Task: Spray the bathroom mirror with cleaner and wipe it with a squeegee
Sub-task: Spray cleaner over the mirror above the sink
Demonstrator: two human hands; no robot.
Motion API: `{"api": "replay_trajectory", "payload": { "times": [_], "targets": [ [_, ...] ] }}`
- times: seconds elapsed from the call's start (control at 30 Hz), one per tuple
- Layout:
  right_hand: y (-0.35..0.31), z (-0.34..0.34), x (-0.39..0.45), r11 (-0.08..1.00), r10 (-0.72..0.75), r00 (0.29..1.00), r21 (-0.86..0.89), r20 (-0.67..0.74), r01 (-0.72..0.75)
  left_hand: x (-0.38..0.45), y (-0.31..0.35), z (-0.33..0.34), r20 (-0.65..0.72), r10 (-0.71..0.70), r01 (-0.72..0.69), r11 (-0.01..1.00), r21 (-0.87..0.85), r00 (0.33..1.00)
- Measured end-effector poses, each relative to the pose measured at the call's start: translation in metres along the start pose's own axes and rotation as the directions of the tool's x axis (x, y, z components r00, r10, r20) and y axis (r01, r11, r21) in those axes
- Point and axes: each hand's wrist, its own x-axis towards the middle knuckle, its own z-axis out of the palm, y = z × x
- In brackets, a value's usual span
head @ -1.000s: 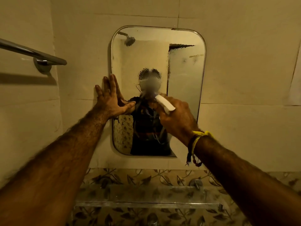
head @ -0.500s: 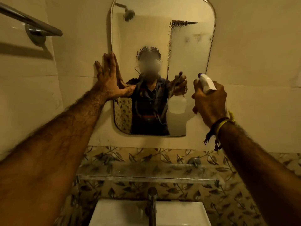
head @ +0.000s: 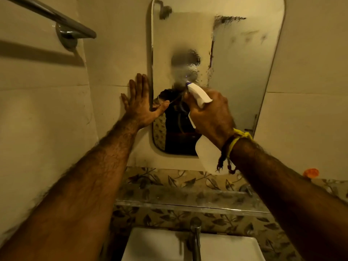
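Observation:
A rounded rectangular mirror (head: 243,76) hangs on the tiled wall, its glass hazy with wet droplets near the middle. My right hand (head: 211,115) grips a white spray bottle (head: 198,94), nozzle pointed at the centre of the glass, the translucent bottle body hanging below my wrist. My left hand (head: 140,102) lies flat with fingers spread on the wall at the mirror's left edge, thumb over the glass. No squeegee is in view.
A chrome towel bar (head: 56,19) juts from the wall at upper left. Below the mirror runs a glass shelf (head: 188,203) over leaf-patterned tiles, then a white basin (head: 160,245) with a chrome tap (head: 195,236). An orange object (head: 310,173) sits at right.
My right hand has swung the spray bottle left from the mirror's right edge to its centre. The view has tilted down and closer. My left hand stays on the mirror's left edge.

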Motion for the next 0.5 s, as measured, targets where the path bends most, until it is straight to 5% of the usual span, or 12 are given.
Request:
{"api": "replay_trajectory", "payload": {
  "times": [0.13, 0.3, 0.5],
  "targets": [
    [-0.003, 0.026, 0.0, 0.998, 0.024, 0.999, 0.063, -0.039, -0.022, 0.002, -0.002, -0.002, 0.005, -0.011, 0.011, 0.999, -0.036, 1.0],
    [0.015, 0.049, -0.015, 0.997, -0.035, 0.999, -0.062, -0.01, 0.035, 0.002, -0.003, -0.003, -0.018, 0.013, -0.014, 0.999, -0.034, 1.0],
    [0.033, 0.061, -0.05, 0.993, 0.041, 0.981, -0.117, 0.191, -0.019, -0.004, 0.007, -0.007, -0.024, -0.022, 0.021, 1.0, -0.007, 0.999]
  ]
}}
